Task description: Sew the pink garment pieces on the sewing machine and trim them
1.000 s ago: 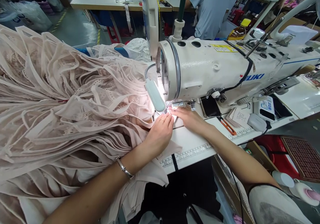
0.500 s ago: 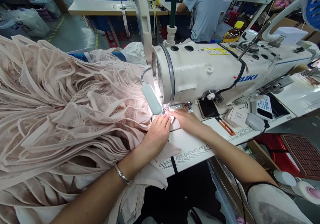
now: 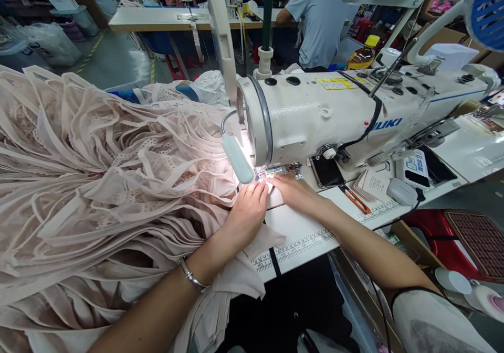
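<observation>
At the needle end of a white sewing machine, my left hand presses its closed fingers onto pale pink fabric. A ring and a silver bracelet show on that side. Just to the right, my right hand has its fingertips on the same work beside the presser foot, close to the left fingertips. A small grey-green lamp head partly hides the needle area, which is lit brightly. To the left lies a large heap of pale pink lace-trimmed garments, reaching under my left forearm.
Right of my hands on the white table lie a phone, an orange-handled cutter, paper tags and a white case. A red chair stands at right. A person in a blue shirt sits beyond the machine.
The camera view has shifted slightly. Both hands stay at the needle with the fabric, with hardly any visible movement.
</observation>
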A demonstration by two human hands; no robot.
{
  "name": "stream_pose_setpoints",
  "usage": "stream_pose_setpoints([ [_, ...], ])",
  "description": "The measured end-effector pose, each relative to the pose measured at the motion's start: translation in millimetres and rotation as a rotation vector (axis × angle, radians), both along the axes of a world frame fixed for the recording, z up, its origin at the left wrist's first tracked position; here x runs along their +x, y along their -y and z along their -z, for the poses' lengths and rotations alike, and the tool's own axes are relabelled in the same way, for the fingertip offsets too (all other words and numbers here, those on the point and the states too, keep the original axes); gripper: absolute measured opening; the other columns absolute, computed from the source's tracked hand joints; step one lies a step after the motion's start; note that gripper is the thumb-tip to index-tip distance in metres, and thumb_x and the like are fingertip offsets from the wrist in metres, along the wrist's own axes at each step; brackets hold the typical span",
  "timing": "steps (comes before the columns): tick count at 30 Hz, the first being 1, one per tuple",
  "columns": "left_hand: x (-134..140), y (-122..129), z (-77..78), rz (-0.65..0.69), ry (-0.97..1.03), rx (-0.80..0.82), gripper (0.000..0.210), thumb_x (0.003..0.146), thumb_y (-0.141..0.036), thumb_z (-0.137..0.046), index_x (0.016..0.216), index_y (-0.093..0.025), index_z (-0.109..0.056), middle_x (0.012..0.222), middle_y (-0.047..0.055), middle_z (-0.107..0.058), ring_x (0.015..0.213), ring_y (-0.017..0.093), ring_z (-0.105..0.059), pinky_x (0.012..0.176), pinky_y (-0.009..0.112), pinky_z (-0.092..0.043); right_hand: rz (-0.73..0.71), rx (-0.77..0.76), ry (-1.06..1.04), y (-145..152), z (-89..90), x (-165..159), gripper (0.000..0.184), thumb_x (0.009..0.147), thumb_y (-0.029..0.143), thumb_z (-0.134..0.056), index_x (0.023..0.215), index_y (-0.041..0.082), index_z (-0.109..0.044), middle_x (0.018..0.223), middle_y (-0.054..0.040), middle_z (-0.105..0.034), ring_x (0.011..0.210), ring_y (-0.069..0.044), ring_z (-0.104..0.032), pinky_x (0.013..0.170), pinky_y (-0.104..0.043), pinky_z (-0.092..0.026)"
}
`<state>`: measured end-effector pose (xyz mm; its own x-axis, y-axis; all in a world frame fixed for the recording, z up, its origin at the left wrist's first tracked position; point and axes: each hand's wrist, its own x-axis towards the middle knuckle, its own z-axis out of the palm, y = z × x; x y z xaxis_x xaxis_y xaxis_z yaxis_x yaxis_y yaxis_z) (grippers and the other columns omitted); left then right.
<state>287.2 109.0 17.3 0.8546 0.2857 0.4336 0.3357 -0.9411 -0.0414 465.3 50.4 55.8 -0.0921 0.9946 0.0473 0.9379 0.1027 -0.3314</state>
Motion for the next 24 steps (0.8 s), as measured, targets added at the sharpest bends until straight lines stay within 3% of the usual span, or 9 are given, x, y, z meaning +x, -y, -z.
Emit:
stream_pose_setpoints([
  [6,0,2,-0.5,-0.014,0.003,0.015,0.036,0.099,-0.007,-0.036,0.126,-0.001,-0.059,0.123,0.022,-0.068,0.116,0.03,-0.063,0.098,0.044,-0.047,-0.013,0.0,-0.006,-1,3.5,2,0.044,0.102,0.015,-0.03,0.131,0.026,-0.061,0.128,-0.0052,-0.069,0.108,-0.022,-0.066,0.096,-0.039,-0.049],
  [10,-3,2,-7.5,-0.024,-0.013,0.037,0.038,0.097,-0.005,-0.035,0.126,-0.003,-0.059,0.124,0.021,-0.068,0.116,0.031,-0.061,0.099,0.045,-0.043,0.035,0.002,0.066,-2,4.5,-2,0.036,0.101,0.017,-0.038,0.123,0.024,-0.065,0.11,-0.0059,-0.073,0.098,-0.023,-0.067,0.091,-0.037,-0.049],
  [13,-9,-8,-15.2,-0.041,-0.054,0.04,0.032,0.097,-0.004,-0.036,0.106,-0.011,-0.065,0.103,0.014,-0.072,0.099,0.027,-0.064,0.094,0.043,-0.042,0.062,0.032,0.08,-1,7.8,-1,0.033,0.097,0.014,-0.043,0.115,0.023,-0.068,0.102,-0.0057,-0.074,0.094,-0.024,-0.066,0.084,-0.035,-0.05],
  [16,-17,-23,-20.6,-0.04,-0.07,0.01,0.03,0.099,-0.007,-0.037,0.085,-0.017,-0.062,0.089,0.008,-0.069,0.084,0.023,-0.061,0.091,0.04,-0.041,0.017,0.054,0.017,2,11.2,4,0.04,0.09,0.008,-0.045,0.114,0.026,-0.071,0.11,-0.0025,-0.073,0.095,-0.022,-0.066,0.08,-0.032,-0.051],
  [21,-21,-30,-22.7,0.023,-0.031,-0.021,0.021,0.1,-0.019,-0.045,0.106,-0.016,-0.065,0.097,0.01,-0.067,0.088,0.023,-0.058,0.087,0.038,-0.04,-0.055,0.038,-0.046,8,10.2,9,0.047,0.087,0.004,-0.044,0.115,0.025,-0.074,0.117,-0.005,-0.07,0.101,-0.021,-0.065,0.078,-0.03,-0.053],
  [24,-19,-29,-21.7,0.05,-0.045,-0.083,0.021,0.099,-0.028,-0.049,0.097,-0.016,-0.066,0.089,0.01,-0.062,0.081,0.023,-0.054,0.077,0.036,-0.04,-0.042,0.064,-0.027,9,10.7,7,0.048,0.087,0.003,-0.045,0.117,0.026,-0.074,0.117,-0.0052,-0.071,0.104,-0.022,-0.065,0.08,-0.031,-0.053],
])
